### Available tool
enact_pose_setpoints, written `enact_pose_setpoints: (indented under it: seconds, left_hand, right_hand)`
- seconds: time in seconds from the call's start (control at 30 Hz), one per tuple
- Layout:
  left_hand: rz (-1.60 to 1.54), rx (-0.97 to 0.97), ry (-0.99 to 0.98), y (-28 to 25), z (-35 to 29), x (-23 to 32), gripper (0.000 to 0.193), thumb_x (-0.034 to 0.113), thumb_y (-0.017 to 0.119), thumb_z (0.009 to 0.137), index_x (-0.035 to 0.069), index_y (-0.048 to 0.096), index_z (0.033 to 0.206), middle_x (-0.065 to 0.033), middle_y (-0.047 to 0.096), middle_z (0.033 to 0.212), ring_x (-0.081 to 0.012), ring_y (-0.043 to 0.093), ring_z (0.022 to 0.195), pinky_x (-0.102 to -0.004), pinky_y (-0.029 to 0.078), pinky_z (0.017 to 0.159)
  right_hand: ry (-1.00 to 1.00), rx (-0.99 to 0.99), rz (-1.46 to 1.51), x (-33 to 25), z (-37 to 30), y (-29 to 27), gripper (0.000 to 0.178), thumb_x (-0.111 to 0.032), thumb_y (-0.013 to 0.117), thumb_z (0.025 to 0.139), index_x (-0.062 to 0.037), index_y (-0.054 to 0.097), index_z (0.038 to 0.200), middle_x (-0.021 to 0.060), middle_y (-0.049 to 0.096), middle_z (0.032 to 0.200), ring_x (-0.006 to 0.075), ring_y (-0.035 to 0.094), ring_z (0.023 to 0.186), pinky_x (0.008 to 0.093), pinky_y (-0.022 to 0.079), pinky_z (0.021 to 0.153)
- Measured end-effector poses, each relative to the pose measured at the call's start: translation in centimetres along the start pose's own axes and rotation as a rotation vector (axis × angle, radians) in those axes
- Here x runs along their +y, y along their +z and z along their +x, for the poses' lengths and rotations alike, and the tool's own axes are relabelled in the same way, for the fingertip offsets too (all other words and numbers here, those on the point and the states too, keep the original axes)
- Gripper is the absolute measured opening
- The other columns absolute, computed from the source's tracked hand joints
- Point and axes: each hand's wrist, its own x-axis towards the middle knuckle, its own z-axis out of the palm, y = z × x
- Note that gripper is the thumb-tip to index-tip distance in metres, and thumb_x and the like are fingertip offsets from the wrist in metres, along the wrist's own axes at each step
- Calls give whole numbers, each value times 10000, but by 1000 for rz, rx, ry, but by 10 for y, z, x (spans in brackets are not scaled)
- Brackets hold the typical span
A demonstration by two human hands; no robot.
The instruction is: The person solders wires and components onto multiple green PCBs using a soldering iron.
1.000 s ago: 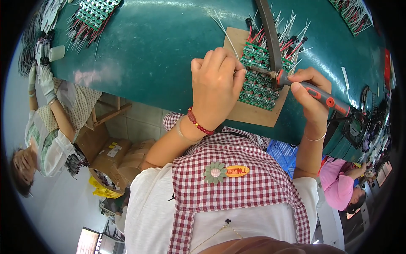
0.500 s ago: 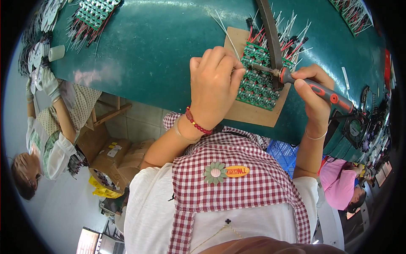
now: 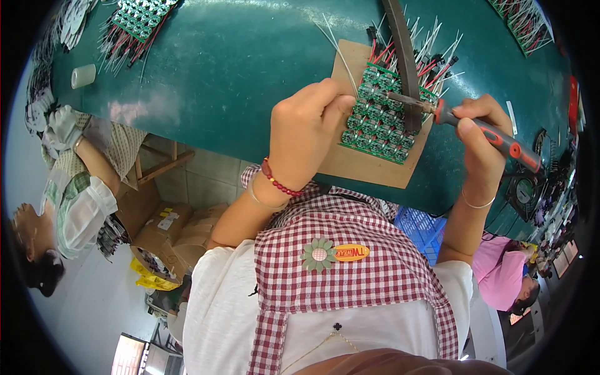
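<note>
A green circuit board panel [image 3: 375, 122], made up of several small boards, lies on a brown cardboard sheet [image 3: 365, 170]. At its left edge my left hand [image 3: 304, 134] is closed in a pinch around a thin white wire [image 3: 340, 56], whose far part rises past the board. My right hand [image 3: 484, 137] grips the grey and orange handle of a soldering iron [image 3: 515, 151]. The iron points left, its tip over the upper part of the panel. I cannot tell whether the tip touches it. The wire's end is hidden by my left fingers.
A dark flat bar [image 3: 402, 47] lies across the panel's right part. Red, white and black wires [image 3: 431, 59] fan out behind it. Another wired panel [image 3: 139, 22] and a white roll [image 3: 83, 76] are at left. A fan [image 3: 522, 190] stands at right. A gloved co-worker [image 3: 81, 206] works at left.
My left hand has shifted left, its fingertips slightly lower. My right hand and the soldering iron have moved right, and the tip has drawn away from my left fingers. The co-worker's posture has changed.
</note>
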Motion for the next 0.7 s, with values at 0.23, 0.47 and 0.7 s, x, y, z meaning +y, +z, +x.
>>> enact_pose_setpoints:
  seconds: [0.23,0.47,0.7]
  left_hand:
    - [87,-23,-91,2,-11,-1,140,120,620,896,26,518,913,-116,594,652,-298,615,582,-397,469,514]
    - [80,47,15,10,-9,-7,172,106,681,838,51,518,827,-82,609,658,-273,612,583,-369,465,519]
    - [86,64,6,14,-8,-10,179,109,695,821,58,526,789,-69,613,653,-263,611,576,-366,464,521]
  right_hand:
    - [-24,331,-41,9,-41,37,146,-96,691,786,4,642,881,54,624,833,85,519,693,219,402,639]
    - [-50,385,-180,31,-74,84,176,-23,713,797,-32,652,962,61,679,767,79,601,611,217,459,555]
    - [-78,411,-214,34,-75,91,192,-19,717,792,-30,649,972,69,666,738,88,610,596,220,453,523]
